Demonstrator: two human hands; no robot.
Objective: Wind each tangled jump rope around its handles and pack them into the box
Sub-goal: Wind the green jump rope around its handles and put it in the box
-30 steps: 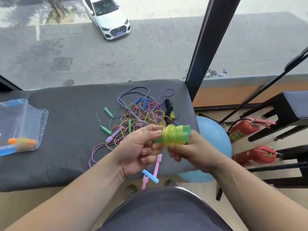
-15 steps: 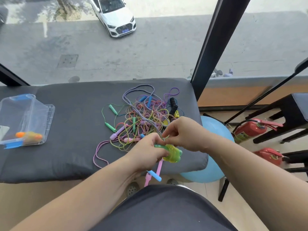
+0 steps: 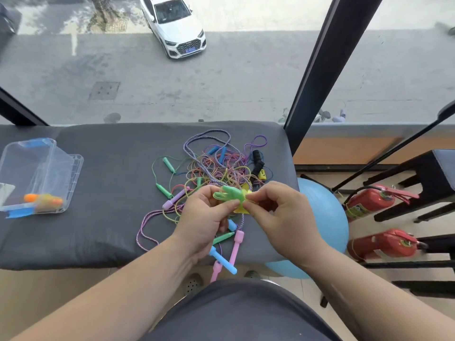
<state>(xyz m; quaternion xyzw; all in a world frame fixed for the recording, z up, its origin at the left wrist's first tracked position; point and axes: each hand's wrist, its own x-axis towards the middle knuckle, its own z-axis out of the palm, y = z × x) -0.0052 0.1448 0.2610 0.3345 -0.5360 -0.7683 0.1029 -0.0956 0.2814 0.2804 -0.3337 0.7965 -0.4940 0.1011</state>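
A green-handled jump rope (image 3: 230, 196) wound in yellow-green cord is held above the bench's front right. My left hand (image 3: 206, 220) grips its handles from below and left. My right hand (image 3: 275, 212) pinches the cord at the bundle's right side. Behind my hands lies a tangled pile of ropes (image 3: 216, 168) with green, blue, purple and black handles. Pink and blue handles (image 3: 229, 254) hang over the bench's front edge. A clear plastic box (image 3: 71, 178) sits at the far left with one orange-handled wound rope (image 3: 43, 200) inside.
The grey padded bench (image 3: 98, 217) runs under a big window. A blue exercise ball (image 3: 325, 217) sits right of the bench. Two red fire extinguishers (image 3: 376, 200) and dark stools (image 3: 428, 183) stand further right. A black window post (image 3: 317, 70) rises behind the bench.
The wound bundle dropped low towards the bench, then came back up and turned. My right hand moved from beneath it to its right side, where it now pinches the cord.
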